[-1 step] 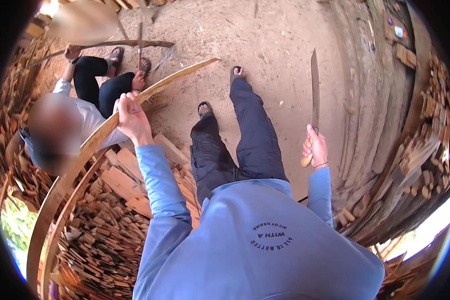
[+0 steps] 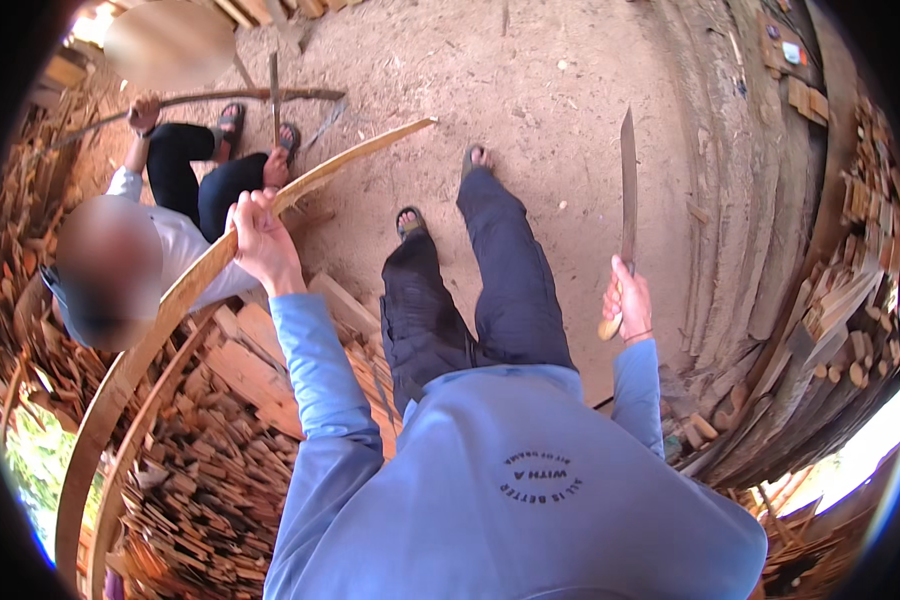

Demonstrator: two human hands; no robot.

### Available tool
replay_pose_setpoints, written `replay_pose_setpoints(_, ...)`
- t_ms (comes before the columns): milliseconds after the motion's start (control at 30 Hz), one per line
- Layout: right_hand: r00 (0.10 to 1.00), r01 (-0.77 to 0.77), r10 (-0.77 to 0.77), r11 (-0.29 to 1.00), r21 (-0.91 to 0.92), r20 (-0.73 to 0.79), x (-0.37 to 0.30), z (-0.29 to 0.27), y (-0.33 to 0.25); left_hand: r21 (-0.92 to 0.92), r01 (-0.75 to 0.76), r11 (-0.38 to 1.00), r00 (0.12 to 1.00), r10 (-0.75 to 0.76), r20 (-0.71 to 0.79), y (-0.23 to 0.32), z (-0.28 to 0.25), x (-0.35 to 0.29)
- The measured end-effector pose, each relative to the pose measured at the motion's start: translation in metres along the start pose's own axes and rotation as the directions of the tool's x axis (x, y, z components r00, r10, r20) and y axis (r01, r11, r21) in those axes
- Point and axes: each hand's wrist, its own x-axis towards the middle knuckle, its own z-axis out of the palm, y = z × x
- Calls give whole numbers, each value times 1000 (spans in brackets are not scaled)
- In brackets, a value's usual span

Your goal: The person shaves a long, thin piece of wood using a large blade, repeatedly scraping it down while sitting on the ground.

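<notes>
My left hand (image 2: 265,237) is closed around a long wooden strip (image 2: 185,290). From my grip, the strip's narrower end points up and to the right; its other end runs far down to the lower left. A long-bladed machete (image 2: 628,185) is in my right hand (image 2: 628,303), fingers wrapped round its light wooden handle (image 2: 610,328). The blade stands apart from the strip, tip pointing forward over the ground. A second curved length of wood (image 2: 135,440) lies beside the strip at the lower left.
A co-worker (image 2: 185,225) sits at the left, one hand on another long strip (image 2: 200,97), the other holding an upright blade (image 2: 275,95). Split wood (image 2: 210,480) is heaped at lower left. Long logs (image 2: 770,200) and stacked pieces (image 2: 835,310) line the right over dirt ground (image 2: 560,130).
The co-worker's upright blade and strip sit slightly differently, and the view has shifted a little. My two hands keep the same grips.
</notes>
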Motion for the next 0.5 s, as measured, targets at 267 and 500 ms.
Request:
replay_pose_setpoints(267, 995, -103, 104, 993, 49, -9, -20, -27, 115, 25, 69, 997, 998, -70, 12, 15, 2, -15)
replay_pose_setpoints(500, 994, -96, 94, 995, 35, 63, 8, -67, 137, 145, -42, 989, 996, 31, 78, 6, 13, -24)
